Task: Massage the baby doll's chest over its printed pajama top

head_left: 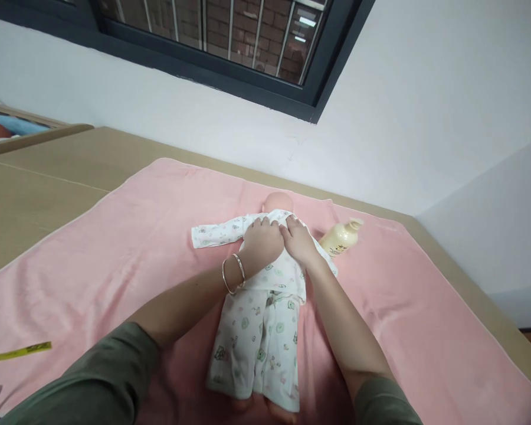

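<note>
A baby doll (278, 202) with a bald head lies stretched out on a pink blanket (159, 236), its head away from me. It wears a white printed top (277, 277) and matching trousers (248, 336); bare feet show at the trouser ends. My left hand (264, 241), with a bangle on the wrist, rests on the upper part of the top, fingers laid over the cloth. Right beside it, my right hand (298, 239) lies on the top too, fingers stretched toward the doll's head. The doll's face is not visible. One sleeve (216, 234) reaches out to the left.
A pale yellow pump bottle (340, 237) is at the doll's right, close to my right hand. A yellow strip (17, 352) lies on the blanket at the left. Behind the wooden tabletop (92, 153) are a white wall and a dark-framed window (203, 65).
</note>
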Tool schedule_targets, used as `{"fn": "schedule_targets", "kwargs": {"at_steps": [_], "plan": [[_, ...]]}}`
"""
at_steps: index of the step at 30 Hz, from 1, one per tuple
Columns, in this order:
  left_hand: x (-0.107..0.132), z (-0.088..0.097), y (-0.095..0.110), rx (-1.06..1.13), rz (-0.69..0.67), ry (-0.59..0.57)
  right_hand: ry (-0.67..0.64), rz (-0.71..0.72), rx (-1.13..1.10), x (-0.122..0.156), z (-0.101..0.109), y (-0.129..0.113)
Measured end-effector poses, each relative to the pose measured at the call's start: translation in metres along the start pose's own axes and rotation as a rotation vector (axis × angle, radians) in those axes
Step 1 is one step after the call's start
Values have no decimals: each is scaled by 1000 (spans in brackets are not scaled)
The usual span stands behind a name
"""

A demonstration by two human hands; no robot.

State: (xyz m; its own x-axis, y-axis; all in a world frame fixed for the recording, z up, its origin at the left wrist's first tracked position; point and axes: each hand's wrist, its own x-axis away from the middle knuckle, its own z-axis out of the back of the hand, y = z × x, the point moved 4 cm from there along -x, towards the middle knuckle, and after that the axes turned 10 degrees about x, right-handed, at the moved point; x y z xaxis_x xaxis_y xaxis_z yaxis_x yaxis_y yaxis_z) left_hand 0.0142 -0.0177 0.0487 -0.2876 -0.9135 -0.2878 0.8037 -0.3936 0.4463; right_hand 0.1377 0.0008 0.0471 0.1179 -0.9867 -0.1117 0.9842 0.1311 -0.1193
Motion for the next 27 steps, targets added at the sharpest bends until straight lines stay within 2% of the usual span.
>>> {"fn": "schedule_targets", "kwargs": {"at_steps": [4,6,8,10,15,19,24,27], "plan": [[-23,2,-25,84,-127,-60,-16,-33,125,25,-3,-34],[-32,3,-37,138,-108,-99,-20,-16,156,35,-4,-49],[-36,2,-41,144,-92,-118,-8,-13,144,38,-5,-53],[-33,0,-37,90,-89,-101,16,-13,89,32,-5,-45],[-9,-9,-11,-26,9,5,53,-77,-71,1,-8,-4],[4,-9,3,-23,-37,17,29,-87,-115,-9,-14,10],[-9,-4,-14,106,-45,24,9,-94,-88,-5,-12,6],[-22,-9,-29,192,-83,42,15,-118,-14,3,-8,-6]]}}
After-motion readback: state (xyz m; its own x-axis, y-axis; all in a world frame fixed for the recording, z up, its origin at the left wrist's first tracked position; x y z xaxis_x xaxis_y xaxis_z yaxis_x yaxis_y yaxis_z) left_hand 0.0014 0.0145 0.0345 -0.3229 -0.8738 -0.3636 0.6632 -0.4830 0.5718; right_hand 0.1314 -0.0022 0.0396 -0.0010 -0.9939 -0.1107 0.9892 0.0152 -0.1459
